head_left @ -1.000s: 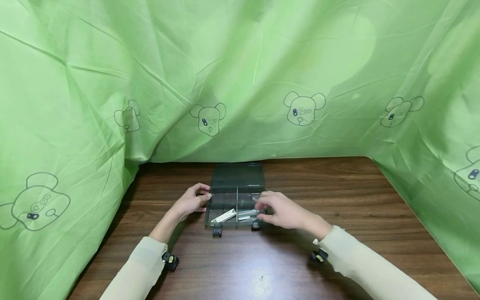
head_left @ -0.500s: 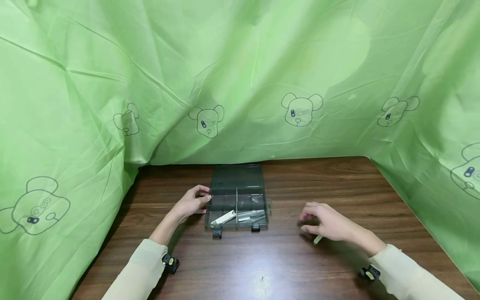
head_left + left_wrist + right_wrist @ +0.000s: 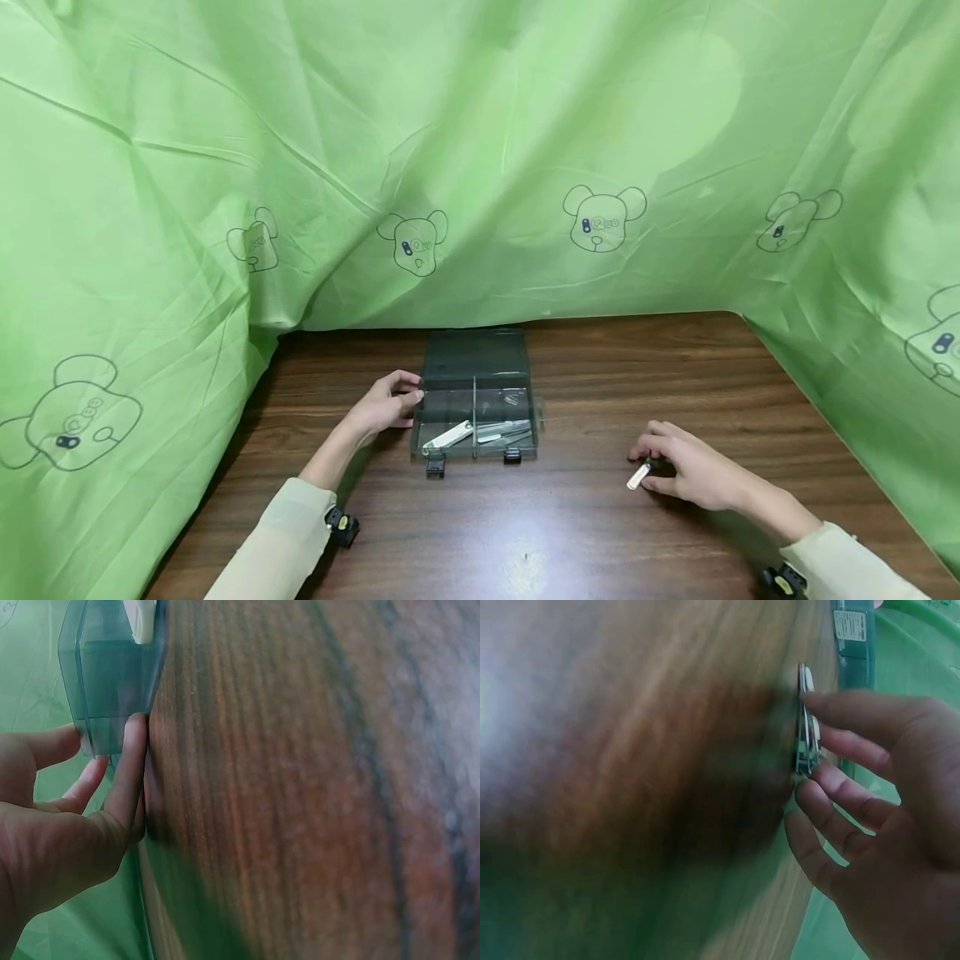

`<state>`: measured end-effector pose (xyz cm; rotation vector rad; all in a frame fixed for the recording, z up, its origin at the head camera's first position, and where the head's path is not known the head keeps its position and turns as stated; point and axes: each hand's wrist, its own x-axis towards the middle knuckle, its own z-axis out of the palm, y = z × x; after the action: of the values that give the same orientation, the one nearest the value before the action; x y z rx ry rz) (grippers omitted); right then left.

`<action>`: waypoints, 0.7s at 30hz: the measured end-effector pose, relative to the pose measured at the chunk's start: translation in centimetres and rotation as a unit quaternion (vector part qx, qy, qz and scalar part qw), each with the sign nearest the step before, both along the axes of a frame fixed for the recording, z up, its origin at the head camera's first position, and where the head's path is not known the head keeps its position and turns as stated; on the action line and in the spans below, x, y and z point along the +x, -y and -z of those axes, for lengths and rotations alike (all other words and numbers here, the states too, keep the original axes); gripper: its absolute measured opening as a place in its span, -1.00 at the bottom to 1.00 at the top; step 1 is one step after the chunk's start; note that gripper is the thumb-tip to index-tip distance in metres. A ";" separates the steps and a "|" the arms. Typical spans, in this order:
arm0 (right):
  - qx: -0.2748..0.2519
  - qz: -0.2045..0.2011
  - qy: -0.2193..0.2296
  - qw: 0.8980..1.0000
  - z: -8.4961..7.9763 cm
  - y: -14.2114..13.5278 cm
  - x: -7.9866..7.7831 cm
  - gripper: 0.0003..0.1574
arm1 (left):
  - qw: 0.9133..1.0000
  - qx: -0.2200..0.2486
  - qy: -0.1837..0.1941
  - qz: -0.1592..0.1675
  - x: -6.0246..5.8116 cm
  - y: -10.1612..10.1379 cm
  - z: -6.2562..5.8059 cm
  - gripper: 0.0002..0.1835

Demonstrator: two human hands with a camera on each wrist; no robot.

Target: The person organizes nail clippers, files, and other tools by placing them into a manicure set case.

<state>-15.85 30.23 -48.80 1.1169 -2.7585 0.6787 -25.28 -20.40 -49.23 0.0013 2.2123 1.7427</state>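
A see-through dark box (image 3: 446, 406) lies open on the table, its lid laid back and a divider down the middle. My left hand (image 3: 378, 405) holds the box's left side, thumb and fingers on its corner in the left wrist view. To the right of the box, my right hand (image 3: 697, 473) pinches a small nail clipper (image 3: 808, 724) with a white face, low over the tabletop. Whether the clipper touches the table I cannot tell. In the box's left compartment lies a long white-faced tool (image 3: 448, 437); slim metal tools (image 3: 504, 432) lie in the right one.
Two black latches stick out at the box's front edge, among them the left latch (image 3: 435, 464). The brown wooden table (image 3: 585, 533) meets a green curtain (image 3: 480, 167) at the back and both sides.
My right hand has moved from the box's right compartment out to the right and down toward the table, carrying the nail clipper. The left hand stays on the box.
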 end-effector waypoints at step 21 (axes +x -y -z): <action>-0.045 -0.019 0.026 0.998 0.8 3.0 -1.4 -0.61 | 1.000 0.005 0.001 0.003 -0.1 0.1 0.1 -0.58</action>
<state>-17.29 27.24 -49.59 1.1522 -2.7260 0.8385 -25.41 -20.53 -49.37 0.0076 2.2000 1.7487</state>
